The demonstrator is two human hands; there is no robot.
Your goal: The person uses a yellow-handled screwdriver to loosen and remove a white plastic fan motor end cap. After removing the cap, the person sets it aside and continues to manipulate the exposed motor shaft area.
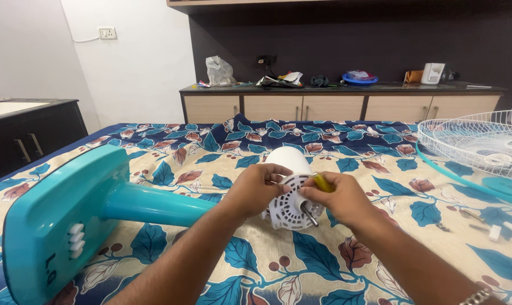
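Note:
A teal pedestal fan body lies on its side on the bed, its wide base (52,220) at the left and its stem (154,203) running right to a white motor housing (290,195). The housing's vented face and metal shaft (309,214) point towards me. My left hand (256,189) grips the left side of the housing. My right hand (338,197) is closed around a yellow-handled screwdriver (322,182) held against the housing's face.
A white wire fan guard (482,144) with a teal rim lies at the right. Small screws and white parts (487,229) lie near it. The bed has a leaf-patterned sheet (323,260). A cluttered cabinet (335,104) stands behind, a dark counter (30,130) at the left.

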